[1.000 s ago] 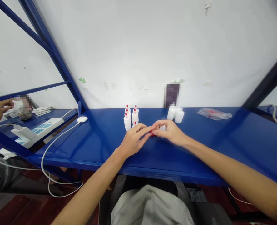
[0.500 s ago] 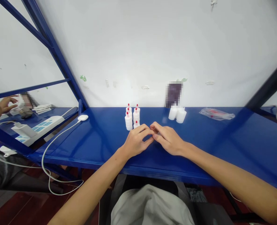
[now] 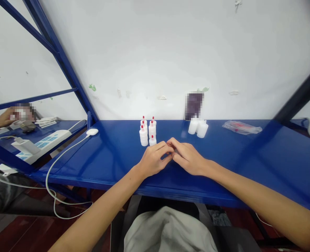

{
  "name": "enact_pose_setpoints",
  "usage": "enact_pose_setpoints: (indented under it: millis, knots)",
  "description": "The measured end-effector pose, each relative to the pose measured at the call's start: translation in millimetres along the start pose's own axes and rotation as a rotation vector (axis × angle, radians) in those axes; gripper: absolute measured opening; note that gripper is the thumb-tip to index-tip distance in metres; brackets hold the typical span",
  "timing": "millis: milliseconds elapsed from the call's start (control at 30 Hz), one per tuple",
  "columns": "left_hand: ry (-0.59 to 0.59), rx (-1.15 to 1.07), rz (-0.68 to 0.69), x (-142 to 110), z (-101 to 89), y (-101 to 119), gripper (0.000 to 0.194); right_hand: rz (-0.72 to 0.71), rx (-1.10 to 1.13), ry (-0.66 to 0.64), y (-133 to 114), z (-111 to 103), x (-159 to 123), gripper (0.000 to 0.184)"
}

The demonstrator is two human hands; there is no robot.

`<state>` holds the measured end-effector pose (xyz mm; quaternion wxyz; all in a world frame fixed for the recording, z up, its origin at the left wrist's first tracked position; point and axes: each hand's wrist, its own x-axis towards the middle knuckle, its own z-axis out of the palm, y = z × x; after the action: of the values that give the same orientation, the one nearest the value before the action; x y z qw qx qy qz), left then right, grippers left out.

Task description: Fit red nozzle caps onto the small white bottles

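Note:
My left hand (image 3: 155,160) and my right hand (image 3: 188,157) meet fingertip to fingertip above the front half of the blue table (image 3: 113,157). Both are closed with bent fingers; whatever they pinch between them, if anything, is hidden. Just beyond my left hand stand several small white squeeze bottles (image 3: 143,136) with red tips, upright in two rows. The nearest bottle (image 3: 152,140) is partly covered by that hand. Farther back, past my right hand, a few white bottles without red tips (image 3: 202,129) stand close together.
A clear plastic bag (image 3: 242,127) with red pieces lies at the back right. A blurred dark panel (image 3: 194,106) leans on the wall. To the left are a white cable puck (image 3: 92,132), a power strip (image 3: 44,145) and another person's hand (image 3: 6,117) beyond the blue frame.
My hands stay together, with the fingers shifting slightly and slightly lower. More of the nearest red-tipped bottle shows. At the left, the other person's hand has moved.

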<state>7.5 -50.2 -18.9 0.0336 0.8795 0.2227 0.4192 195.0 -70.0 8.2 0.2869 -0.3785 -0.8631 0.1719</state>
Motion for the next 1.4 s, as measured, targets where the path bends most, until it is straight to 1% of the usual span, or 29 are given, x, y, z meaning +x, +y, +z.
enact_pose_setpoints:
  millis: [100, 133, 200, 233, 300, 367, 433, 467, 533, 600, 667, 700, 767, 867, 967, 1067, 1200, 1300, 1367, 1400]
  knots:
    - [-0.035, 0.017, -0.039, -1.1, 1.2, -0.8, 0.013, 0.029, 0.042, -0.008, -1.0, 1.3, 1.1, 0.004]
    - [-0.046, 0.005, -0.073, -1.3, 1.0, -0.5, 0.013, 0.032, 0.061, 0.002, -0.2, 1.6, 1.7, 0.004]
    - [-0.036, -0.056, -0.172, -0.6, -0.4, 0.9, 0.012, 0.037, 0.09, 0.044, 3.2, 1.4, 2.9, 0.011]
    - [0.001, -0.101, -0.236, 0.2, -1.8, 1.7, 0.011, 0.04, 0.098, 0.074, 5.8, 0.7, 3.4, 0.016]
    - [0.138, -0.195, -0.38, 3.1, -5.7, 2.4, 0.012, 0.057, 0.093, 0.131, 12.0, -1.9, 4.1, 0.023]
    - [0.31, -0.274, -0.523, 6.8, -10.4, 0.3, 0.017, 0.088, 0.066, 0.168, 18.9, -5.0, 4.7, 0.023]
    - [0.438, -0.307, -0.627, 10.2, -14.9, -5.0, 0.022, 0.113, 0.035, 0.18, 25.4, -7.3, 5.8, 0.021]
    - [0.474, -0.305, -0.659, 11.5, -16.7, -8.4, 0.023, 0.123, 0.021, 0.18, 28.2, -7.8, 6.6, 0.02]
    - [0.497, -0.266, -0.694, 12.8, -19.0, -15.7, 0.024, 0.142, 0.001, 0.186, 32.6, -8.0, 8.5, 0.02]
    - [0.472, -0.199, -0.699, 12.7, -19.4, -22.6, 0.025, 0.186, -0.036, 0.218, 34.8, -7.7, 10.0, 0.024]
    - [0.41, -0.119, -0.689, 11.7, -18.5, -28.3, 0.026, 0.231, -0.08, 0.265, 35.1, -8.4, 10.3, 0.029]
    - [0.374, -0.074, -0.681, 11.1, -17.8, -30.8, 0.026, 0.239, -0.089, 0.281, 34.7, -9.2, 10.2, 0.029]
    - [0.303, 0.019, -0.668, 10.1, -16.5, -34.6, 0.026, 0.243, -0.078, 0.287, 33.7, -11.8, 9.8, 0.023]
    - [0.227, 0.132, -0.667, 9.2, -14.9, -36.6, 0.027, 0.267, -0.103, 0.235, 33.7, -15.8, 10.6, 0.013]
    - [0.188, 0.17, -0.644, 7.8, -12.7, -33.5, 0.031, 0.275, -0.234, 0.118, 36.0, -18.3, 11.7, 0.015]
    - [0.126, 0.158, -0.556, 5.4, -9.9, -27.4, 0.028, 0.283, -0.389, 0.008, 39.0, -20.1, 10.7, 0.019]
    - [-0.017, 0.137, -0.433, 2.7, -6.7, -20.4, 0.02, 0.304, -0.518, -0.088, 42.2, -22.5, 7.8, 0.021]
    - [-0.077, 0.121, -0.386, 1.8, -5.5, -17.9, 0.019, 0.301, -0.515, -0.105, 44.9, -23.0, 7.5, 0.018]
    - [-0.09, 0.119, -0.353, 1.6, -5.0, -16.9, 0.019, 0.297, -0.481, -0.054, 45.7, -22.4, 8.6, 0.016]
    - [-0.086, 0.122, -0.329, 1.7, -4.7, -16.5, 0.019, 0.291, -0.445, -0.002, 45.2, -21.8, 9.5, 0.015]
